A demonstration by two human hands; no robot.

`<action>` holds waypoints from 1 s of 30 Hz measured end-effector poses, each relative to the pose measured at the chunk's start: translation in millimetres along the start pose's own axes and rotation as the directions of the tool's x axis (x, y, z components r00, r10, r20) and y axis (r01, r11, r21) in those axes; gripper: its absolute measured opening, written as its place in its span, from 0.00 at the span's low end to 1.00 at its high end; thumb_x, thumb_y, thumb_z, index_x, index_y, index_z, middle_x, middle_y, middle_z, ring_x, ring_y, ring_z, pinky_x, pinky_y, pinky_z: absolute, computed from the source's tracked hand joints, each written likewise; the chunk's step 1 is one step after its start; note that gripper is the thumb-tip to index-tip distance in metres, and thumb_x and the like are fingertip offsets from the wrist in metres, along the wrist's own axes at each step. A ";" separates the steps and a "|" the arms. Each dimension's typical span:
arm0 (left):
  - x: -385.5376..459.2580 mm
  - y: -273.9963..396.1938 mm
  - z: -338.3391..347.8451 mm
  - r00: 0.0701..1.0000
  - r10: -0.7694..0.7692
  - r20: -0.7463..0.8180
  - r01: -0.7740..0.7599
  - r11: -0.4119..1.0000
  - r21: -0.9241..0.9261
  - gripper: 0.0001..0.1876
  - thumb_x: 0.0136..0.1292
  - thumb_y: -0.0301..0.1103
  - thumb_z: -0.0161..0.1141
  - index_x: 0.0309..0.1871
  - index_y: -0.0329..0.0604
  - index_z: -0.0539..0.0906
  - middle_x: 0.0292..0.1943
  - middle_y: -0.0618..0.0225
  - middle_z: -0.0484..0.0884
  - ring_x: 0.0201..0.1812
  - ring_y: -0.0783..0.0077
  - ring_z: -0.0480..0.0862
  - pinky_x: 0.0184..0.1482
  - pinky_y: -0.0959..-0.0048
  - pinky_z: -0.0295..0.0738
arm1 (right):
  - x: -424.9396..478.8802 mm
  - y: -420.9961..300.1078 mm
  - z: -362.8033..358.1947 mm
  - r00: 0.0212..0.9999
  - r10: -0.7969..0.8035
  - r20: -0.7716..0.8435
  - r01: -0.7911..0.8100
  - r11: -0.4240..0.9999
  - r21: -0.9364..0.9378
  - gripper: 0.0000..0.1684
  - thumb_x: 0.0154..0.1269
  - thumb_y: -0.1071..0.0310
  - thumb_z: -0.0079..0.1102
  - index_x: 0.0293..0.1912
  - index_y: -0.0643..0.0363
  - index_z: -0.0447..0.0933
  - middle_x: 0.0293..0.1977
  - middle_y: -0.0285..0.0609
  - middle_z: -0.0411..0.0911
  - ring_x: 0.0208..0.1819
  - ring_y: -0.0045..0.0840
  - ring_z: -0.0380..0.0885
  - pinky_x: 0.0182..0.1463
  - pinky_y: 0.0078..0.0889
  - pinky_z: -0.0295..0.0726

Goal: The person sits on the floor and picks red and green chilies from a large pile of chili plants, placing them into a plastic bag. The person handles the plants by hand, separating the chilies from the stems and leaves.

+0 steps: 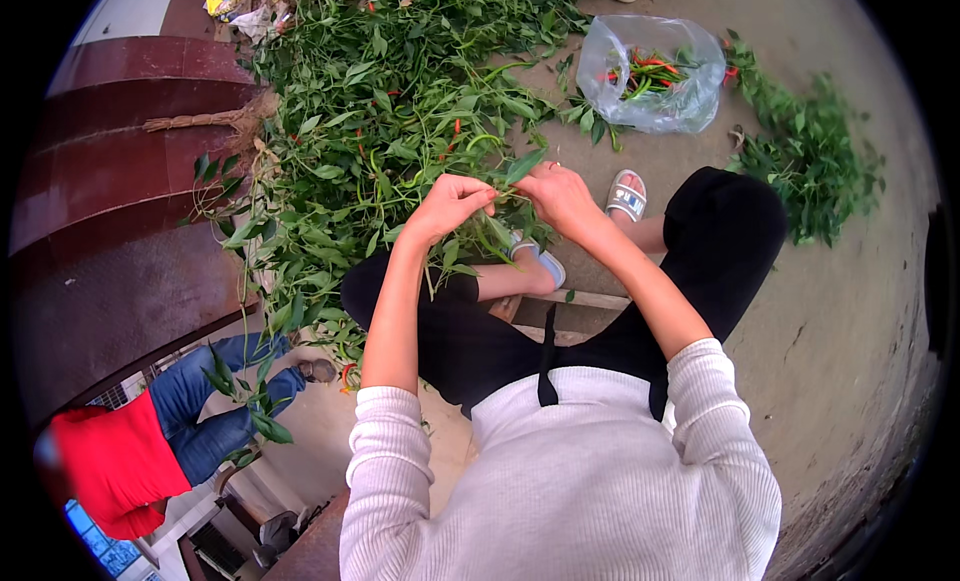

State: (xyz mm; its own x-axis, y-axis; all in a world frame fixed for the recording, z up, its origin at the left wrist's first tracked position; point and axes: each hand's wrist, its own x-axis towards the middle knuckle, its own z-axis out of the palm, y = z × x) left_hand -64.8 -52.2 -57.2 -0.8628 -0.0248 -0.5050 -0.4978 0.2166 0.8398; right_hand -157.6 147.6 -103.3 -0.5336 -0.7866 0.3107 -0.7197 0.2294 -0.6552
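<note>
Between my knees, my left hand (452,204) pinches a leafy chili pepper stem (508,194) with thumb and forefinger. My right hand (559,197) grips the same stem from the other side, close to the left fingertips. Leaves and a slim green chili pepper (491,240) hang below the hands. Just beyond and to the left spreads a large heap of cut chili plants (360,123) with green and red peppers among the leaves. Past my right hand stands a clear plastic bag (701,105), its mouth open, with red and green chili peppers (649,72) inside.
On the right, more leafy chili branches (814,153) lie on the concrete floor (832,341). Dark red steps (142,123) and a straw broom (217,118) border the heap on the left. A person in a red top (124,461) is at the lower left. Sandals (626,197) are on my feet.
</note>
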 end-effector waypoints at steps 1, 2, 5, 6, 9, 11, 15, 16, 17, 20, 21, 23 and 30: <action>0.2 2.7 -1.3 1.000 0.000 0.014 0.001 0.999 -0.035 0.07 0.63 0.27 0.58 0.38 0.34 0.85 0.29 0.69 0.85 0.34 0.82 0.80 0.41 0.79 0.73 | 1.4 2.4 0.3 1.000 -0.014 0.007 0.014 1.000 -0.012 0.15 0.54 0.76 0.54 0.41 0.51 0.80 0.30 0.45 0.77 0.35 0.42 0.77 0.41 0.40 0.76; -0.3 5.2 -2.1 1.000 0.000 0.028 0.002 0.997 -0.071 0.07 0.63 0.26 0.58 0.38 0.34 0.86 0.30 0.69 0.85 0.35 0.82 0.80 0.42 0.79 0.73 | 2.1 5.0 -0.3 1.000 -0.028 0.015 0.028 0.999 -0.023 0.15 0.54 0.76 0.54 0.41 0.51 0.80 0.31 0.45 0.78 0.35 0.42 0.77 0.42 0.40 0.76; -2.8 10.6 -5.9 0.997 0.054 0.063 -0.042 0.982 -0.186 0.07 0.62 0.26 0.58 0.37 0.34 0.86 0.31 0.68 0.86 0.36 0.81 0.81 0.44 0.80 0.73 | 11.1 11.9 0.3 0.999 -0.048 -0.012 0.047 0.997 -0.054 0.14 0.47 0.77 0.56 0.36 0.53 0.81 0.30 0.44 0.78 0.37 0.40 0.76 0.44 0.38 0.76; -3.0 11.3 -7.1 0.998 0.016 0.061 -0.004 0.982 -0.189 0.07 0.61 0.24 0.58 0.36 0.34 0.86 0.31 0.67 0.86 0.36 0.80 0.81 0.43 0.80 0.72 | 14.1 10.6 -1.2 0.998 -0.049 -0.027 0.047 0.997 -0.064 0.14 0.43 0.77 0.58 0.34 0.53 0.81 0.30 0.44 0.78 0.38 0.39 0.76 0.44 0.38 0.76; 1.4 8.1 -3.5 0.989 -0.085 -0.119 0.080 0.996 -0.049 0.06 0.61 0.20 0.57 0.34 0.33 0.85 0.33 0.63 0.86 0.37 0.76 0.82 0.45 0.77 0.74 | 21.1 5.6 -8.1 0.998 -0.063 0.011 0.064 0.996 -0.061 0.11 0.44 0.77 0.57 0.32 0.55 0.80 0.30 0.45 0.78 0.39 0.39 0.76 0.43 0.38 0.77; 5.2 0.9 2.0 0.961 -0.022 -0.276 0.019 1.000 -0.013 0.06 0.60 0.18 0.57 0.35 0.30 0.85 0.31 0.62 0.86 0.32 0.77 0.83 0.40 0.78 0.76 | 19.2 -0.5 -7.3 0.998 -0.004 0.057 0.011 0.993 -0.118 0.08 0.46 0.76 0.57 0.30 0.57 0.78 0.29 0.47 0.79 0.38 0.41 0.78 0.41 0.40 0.79; 4.4 19.0 14.1 0.847 -0.005 -0.531 0.096 0.985 0.144 0.06 0.60 0.20 0.57 0.37 0.30 0.85 0.28 0.64 0.86 0.27 0.79 0.81 0.33 0.79 0.74 | 17.3 -20.9 -9.6 0.988 0.118 0.099 -0.101 0.982 -0.162 0.02 0.49 0.74 0.56 0.27 0.60 0.76 0.26 0.51 0.80 0.34 0.45 0.81 0.36 0.45 0.80; 2.4 21.9 15.8 0.800 0.033 -0.599 0.123 0.968 0.219 0.07 0.60 0.20 0.57 0.37 0.30 0.85 0.27 0.64 0.86 0.25 0.79 0.81 0.31 0.80 0.74 | 18.0 -27.4 -14.2 0.990 0.130 0.061 -0.120 0.982 -0.145 0.02 0.50 0.73 0.56 0.26 0.62 0.75 0.24 0.54 0.79 0.30 0.46 0.81 0.35 0.46 0.80; 3.0 13.5 12.5 0.781 0.025 -0.624 0.079 0.987 0.138 0.07 0.60 0.20 0.58 0.38 0.30 0.85 0.27 0.64 0.86 0.26 0.79 0.81 0.31 0.80 0.74 | 16.5 -30.7 -18.3 0.980 0.186 0.069 -0.179 0.978 -0.103 0.03 0.52 0.73 0.55 0.29 0.62 0.75 0.25 0.54 0.79 0.29 0.47 0.80 0.34 0.46 0.79; -5.1 7.5 -0.8 0.733 -0.073 -0.676 -0.016 0.992 -0.125 0.07 0.62 0.20 0.57 0.40 0.30 0.85 0.29 0.64 0.86 0.30 0.78 0.83 0.32 0.78 0.75 | 12.1 -29.0 -23.9 0.936 0.314 0.157 -0.325 0.945 0.046 0.07 0.57 0.72 0.54 0.35 0.63 0.77 0.27 0.54 0.80 0.28 0.47 0.79 0.33 0.44 0.78; -7.4 4.8 -7.6 0.740 -0.071 -0.669 -0.118 0.965 -0.233 0.08 0.62 0.20 0.57 0.42 0.29 0.84 0.33 0.62 0.86 0.33 0.77 0.83 0.33 0.79 0.75 | 8.9 -22.2 -23.4 0.917 0.327 0.227 -0.357 0.927 0.110 0.08 0.58 0.71 0.54 0.36 0.63 0.78 0.28 0.53 0.80 0.29 0.45 0.80 0.34 0.43 0.78; -18.2 -3.0 -18.3 0.700 -0.191 -0.688 -0.093 0.931 -0.353 0.09 0.62 0.21 0.57 0.45 0.29 0.83 0.36 0.60 0.86 0.34 0.76 0.83 0.34 0.79 0.75 | 2.7 -15.3 -8.0 0.848 0.328 0.416 -0.453 0.856 0.249 0.11 0.59 0.68 0.55 0.39 0.62 0.80 0.29 0.52 0.81 0.29 0.43 0.81 0.35 0.42 0.78; -32.7 -22.6 -24.7 0.724 -0.304 -0.619 -0.244 0.727 -0.642 0.09 0.64 0.23 0.56 0.46 0.31 0.80 0.40 0.60 0.84 0.36 0.70 0.82 0.41 0.70 0.81 | -29.1 -12.9 138.9 0.782 0.498 0.375 -0.623 0.621 0.476 0.14 0.60 0.61 0.60 0.42 0.59 0.82 0.32 0.50 0.82 0.35 0.36 0.82 0.41 0.35 0.77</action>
State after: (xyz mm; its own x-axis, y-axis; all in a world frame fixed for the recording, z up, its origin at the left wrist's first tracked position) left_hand -27.5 -80.4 -54.8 -0.5278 -0.6884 -0.4976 -0.2085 -0.4629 0.8615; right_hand -71.1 87.9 -199.5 -0.6086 -0.7162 -0.3415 0.0971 0.3600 -0.9279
